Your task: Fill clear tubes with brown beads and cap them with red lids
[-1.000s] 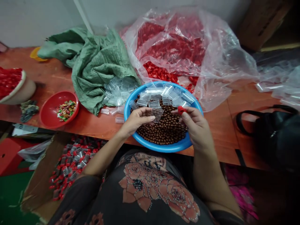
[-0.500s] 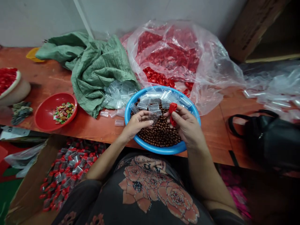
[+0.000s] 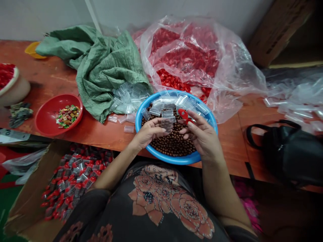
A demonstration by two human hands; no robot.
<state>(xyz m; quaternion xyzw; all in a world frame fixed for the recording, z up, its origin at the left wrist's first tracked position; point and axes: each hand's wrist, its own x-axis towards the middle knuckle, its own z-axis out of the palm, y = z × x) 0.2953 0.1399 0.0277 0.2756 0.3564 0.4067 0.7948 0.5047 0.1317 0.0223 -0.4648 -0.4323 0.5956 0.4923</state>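
Observation:
Between the thumb and fingers of my left hand [image 3: 151,132] is a clear plastic case [image 3: 166,126], with something dark showing through it. My right hand [image 3: 202,132] pinches a red plastic cap [image 3: 186,116] that looks hollow, a little to the right of the case and apart from it. Both hands are over a blue basin [image 3: 161,156] of brown beads [image 3: 174,144]. Several other clear cases [image 3: 156,111] lie on the beads toward the basin's far side.
Behind the basin a large clear bag [image 3: 184,53] holds red pieces. Left of it are a green cloth [image 3: 108,64], loose clear cases [image 3: 130,97] and a red bowl [image 3: 45,117] of wrapped candies. A carton [image 3: 27,205] of filled red-capped cases stands below; a black bag [image 3: 290,151] is right.
The red cap has turned in my right hand, and its hollow side now shows. My right fingers have spread more. The case in my left hand is more upright.

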